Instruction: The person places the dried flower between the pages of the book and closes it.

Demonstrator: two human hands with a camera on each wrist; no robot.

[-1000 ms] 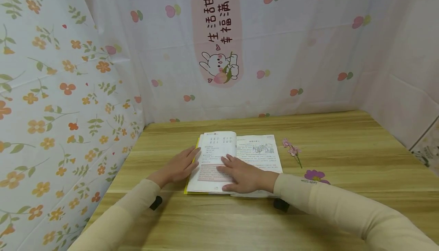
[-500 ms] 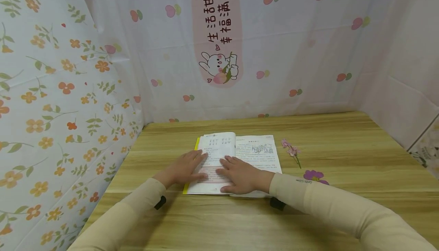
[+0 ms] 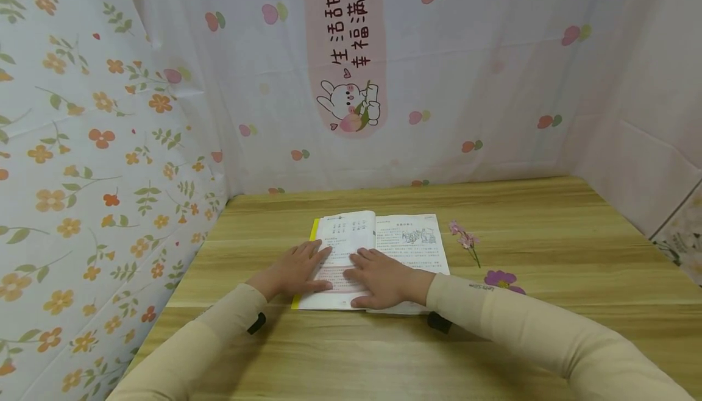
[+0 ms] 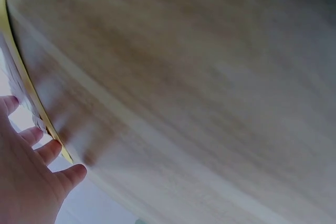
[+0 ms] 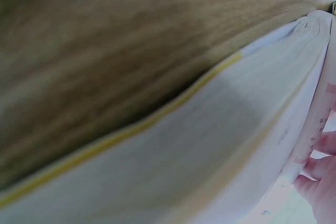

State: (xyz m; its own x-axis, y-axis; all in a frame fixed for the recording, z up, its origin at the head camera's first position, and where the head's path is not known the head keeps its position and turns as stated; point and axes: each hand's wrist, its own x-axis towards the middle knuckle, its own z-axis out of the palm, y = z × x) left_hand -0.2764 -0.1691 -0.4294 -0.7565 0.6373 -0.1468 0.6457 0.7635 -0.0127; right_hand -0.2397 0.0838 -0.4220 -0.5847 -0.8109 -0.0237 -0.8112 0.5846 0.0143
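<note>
An open book (image 3: 351,230) with a yellow cover edge lies on the wooden table in the head view. My left hand (image 3: 293,272) rests on the outer part of its left page, fingers extended. On the same page near the spine, my right hand (image 3: 386,278) lies flat, its fingers pointing left. The left wrist view has the left hand (image 4: 29,177) at the book's yellow edge (image 4: 31,90). In the right wrist view, the right fingertips (image 5: 315,167) touch the page beside the thick stack of page edges (image 5: 173,156). Part of the right page is covered by the right hand and wrist.
To the book's right are a small pink flower sprig (image 3: 467,239) and a purple flower (image 3: 503,280), the latter beside the right sleeve (image 3: 526,322). The wooden table (image 3: 340,358) runs back to a printed cloth (image 3: 466,84); a floral cloth (image 3: 99,163) hangs at the left.
My left hand has moved from the book's left edge inward onto the left page. The right hand has hardly moved. The head view has shifted slightly.
</note>
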